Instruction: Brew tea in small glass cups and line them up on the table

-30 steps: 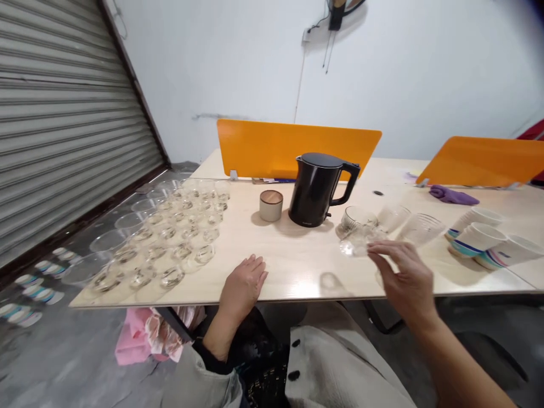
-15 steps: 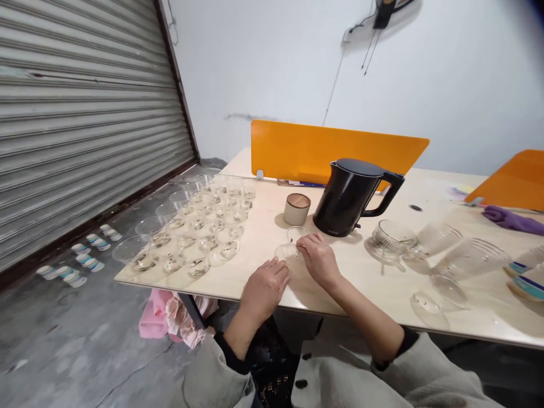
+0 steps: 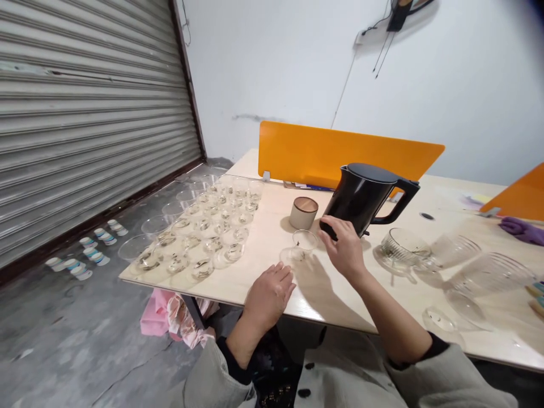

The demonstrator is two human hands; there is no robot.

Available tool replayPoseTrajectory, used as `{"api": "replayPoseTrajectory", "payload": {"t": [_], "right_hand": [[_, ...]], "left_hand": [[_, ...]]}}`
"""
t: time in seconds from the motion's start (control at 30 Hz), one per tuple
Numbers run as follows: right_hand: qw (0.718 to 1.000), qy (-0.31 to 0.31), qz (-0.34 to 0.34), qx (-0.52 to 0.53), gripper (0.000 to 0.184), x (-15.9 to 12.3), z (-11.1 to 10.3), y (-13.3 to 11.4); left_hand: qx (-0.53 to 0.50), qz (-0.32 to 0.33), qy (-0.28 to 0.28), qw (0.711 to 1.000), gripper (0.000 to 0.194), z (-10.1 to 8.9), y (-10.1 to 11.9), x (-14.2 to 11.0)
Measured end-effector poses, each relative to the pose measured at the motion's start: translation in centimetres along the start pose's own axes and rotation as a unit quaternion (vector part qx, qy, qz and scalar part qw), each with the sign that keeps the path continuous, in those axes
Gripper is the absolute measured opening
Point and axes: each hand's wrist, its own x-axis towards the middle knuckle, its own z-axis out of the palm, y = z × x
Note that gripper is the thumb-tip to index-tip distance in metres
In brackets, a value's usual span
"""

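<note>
My left hand (image 3: 271, 294) lies flat near the front edge of the table, its fingers stretched out and holding nothing. My right hand (image 3: 343, 243) is raised above the table, fingers slightly bent and apart, with nothing visible in it. It is just right of a small clear glass cup (image 3: 305, 239) that has a few dark bits in it. Behind this cup stands a pale grey canister (image 3: 303, 216) with a brown wood-look lid. The black electric kettle (image 3: 361, 190) is directly behind my right hand, which overlaps its base in view.
Several rows of clear cups (image 3: 212, 243) with dark bits inside fill the table's left side. A ribbed glass pitcher (image 3: 402, 245) and larger clear cups (image 3: 488, 277) lie to the right. An orange divider (image 3: 340, 153) stands behind. Small white-and-blue containers (image 3: 97, 258) are on the floor.
My right hand has let go of the clear cup's rim area and moved up and right, toward the kettle. My left hand stays resting on the table. The view has shifted slightly.
</note>
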Motion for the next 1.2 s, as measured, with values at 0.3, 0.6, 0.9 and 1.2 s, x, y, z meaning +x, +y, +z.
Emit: {"api": "replayPoseTrajectory", "payload": {"t": [0.3,0.6,0.9,1.2], "right_hand": [[0.992,-0.068,0.105,-0.020,0.063,6.5,5.2,4.6],[0.979,-0.129,0.157,-0.020,0.082,9.4,8.9,5.5],[0.988,-0.067,0.140,0.007,0.080,10.0,9.5,5.8],[0.997,0.070,0.043,0.010,0.076,8.8,-1.4,0.1]], "left_hand": [[-0.003,-0.002,0.005,1.000,0.019,0.1,0.0,0.0],[-0.008,-0.014,-0.002,1.000,0.021,0.0,0.2,0.0],[-0.011,-0.014,0.002,1.000,0.021,0.0,0.1,0.2],[-0.044,-0.011,0.026,0.999,0.021,-0.1,0.0,0.1]]}}
